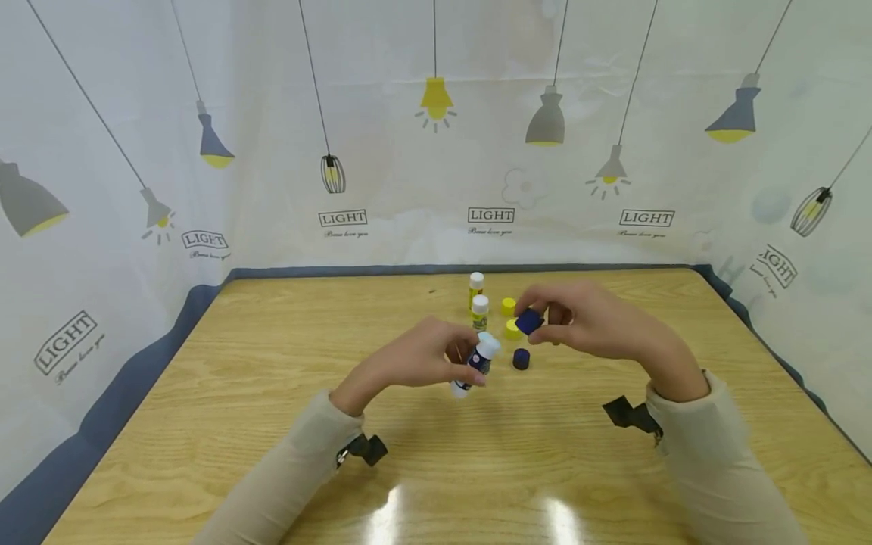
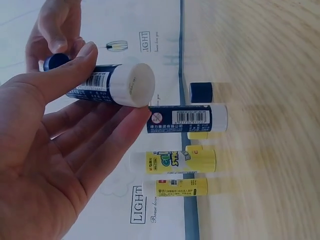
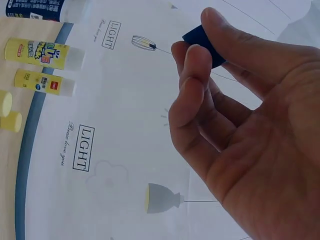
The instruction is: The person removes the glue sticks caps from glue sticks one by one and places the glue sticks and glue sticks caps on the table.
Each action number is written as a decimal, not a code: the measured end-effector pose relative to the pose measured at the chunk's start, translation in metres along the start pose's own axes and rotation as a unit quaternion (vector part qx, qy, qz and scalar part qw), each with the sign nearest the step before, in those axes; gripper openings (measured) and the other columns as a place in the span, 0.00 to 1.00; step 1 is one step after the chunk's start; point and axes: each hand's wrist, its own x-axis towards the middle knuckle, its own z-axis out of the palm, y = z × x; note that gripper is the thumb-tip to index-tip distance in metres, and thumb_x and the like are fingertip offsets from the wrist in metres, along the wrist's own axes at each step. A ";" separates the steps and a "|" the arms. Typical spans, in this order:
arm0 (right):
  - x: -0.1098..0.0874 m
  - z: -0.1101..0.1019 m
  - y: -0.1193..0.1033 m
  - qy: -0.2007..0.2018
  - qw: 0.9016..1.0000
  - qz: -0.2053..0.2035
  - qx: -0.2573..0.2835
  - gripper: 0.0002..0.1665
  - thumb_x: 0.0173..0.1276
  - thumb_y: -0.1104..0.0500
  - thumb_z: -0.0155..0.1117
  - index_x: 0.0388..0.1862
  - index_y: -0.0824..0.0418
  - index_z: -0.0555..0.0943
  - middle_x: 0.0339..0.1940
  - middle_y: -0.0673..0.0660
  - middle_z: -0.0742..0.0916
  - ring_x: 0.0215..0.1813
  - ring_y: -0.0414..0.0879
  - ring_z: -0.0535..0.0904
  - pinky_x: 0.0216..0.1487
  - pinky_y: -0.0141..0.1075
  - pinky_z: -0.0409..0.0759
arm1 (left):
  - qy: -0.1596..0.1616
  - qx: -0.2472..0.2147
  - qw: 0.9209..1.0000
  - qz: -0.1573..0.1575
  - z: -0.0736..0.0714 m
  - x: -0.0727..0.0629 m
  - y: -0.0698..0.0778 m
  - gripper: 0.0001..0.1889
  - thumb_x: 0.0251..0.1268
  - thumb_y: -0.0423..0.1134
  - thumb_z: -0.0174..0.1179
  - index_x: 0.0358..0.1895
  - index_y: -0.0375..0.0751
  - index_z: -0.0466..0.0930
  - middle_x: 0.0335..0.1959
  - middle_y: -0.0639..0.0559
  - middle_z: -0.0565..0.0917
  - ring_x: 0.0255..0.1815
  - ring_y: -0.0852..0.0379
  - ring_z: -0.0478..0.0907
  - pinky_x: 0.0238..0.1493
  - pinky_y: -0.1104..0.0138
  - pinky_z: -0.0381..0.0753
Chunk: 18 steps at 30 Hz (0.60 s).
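Note:
My left hand (image 1: 425,354) holds a dark blue glue stick (image 2: 95,82) tilted above the table, its white base turned toward the left wrist camera. A second blue glue stick (image 2: 192,118) stands upright right behind it, mostly hidden in the head view. Between thumb and fingertips, my right hand (image 1: 593,318) pinches a dark blue cap (image 3: 205,45) in the air, to the right of the held stick and apart from it. Another blue cap (image 1: 521,359) sits on the table below.
Two yellow glue sticks, a nearer one (image 1: 480,314) and a farther one (image 1: 476,291), stand upright in line behind the blue ones. Beside them lie two yellow caps, one nearer (image 1: 513,330) and one farther (image 1: 508,306). A lamp-printed cloth (image 1: 409,174) hangs behind the wooden table (image 1: 272,363).

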 end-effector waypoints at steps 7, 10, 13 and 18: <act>0.000 -0.005 -0.001 0.005 1.000 0.002 0.007 0.17 0.73 0.61 0.69 0.59 0.51 0.82 0.36 0.48 0.89 0.29 0.33 0.82 0.31 0.33 0.82 | 0.064 -0.019 0.998 -0.006 -0.011 -0.004 -0.009 0.13 0.66 0.47 0.72 0.50 0.48 0.84 0.39 0.57 0.90 0.37 0.65 0.87 0.45 0.68 0.87; 0.001 -0.005 -0.002 0.005 1.000 0.007 0.010 0.17 0.73 0.60 0.69 0.59 0.52 0.82 0.35 0.49 0.88 0.28 0.34 0.81 0.30 0.33 0.81 | 0.097 -0.026 0.995 -0.014 -0.014 -0.004 -0.014 0.12 0.67 0.46 0.72 0.48 0.47 0.84 0.40 0.55 0.89 0.38 0.63 0.87 0.44 0.68 0.87; 0.001 -0.006 -0.002 0.007 1.000 0.017 0.012 0.17 0.73 0.59 0.69 0.59 0.51 0.82 0.34 0.48 0.88 0.27 0.35 0.80 0.29 0.33 0.80 | 0.124 -0.037 0.991 -0.024 -0.016 -0.002 -0.022 0.12 0.68 0.45 0.71 0.48 0.46 0.84 0.41 0.53 0.88 0.40 0.60 0.88 0.42 0.68 0.88; 0.001 -0.004 -0.001 0.018 1.000 0.015 0.008 0.15 0.75 0.59 0.67 0.59 0.51 0.81 0.33 0.45 0.87 0.27 0.35 0.79 0.29 0.33 0.79 | 0.158 -0.070 0.983 -0.061 -0.020 -0.001 -0.042 0.14 0.69 0.43 0.70 0.53 0.43 0.83 0.45 0.47 0.89 0.44 0.53 0.89 0.43 0.66 0.89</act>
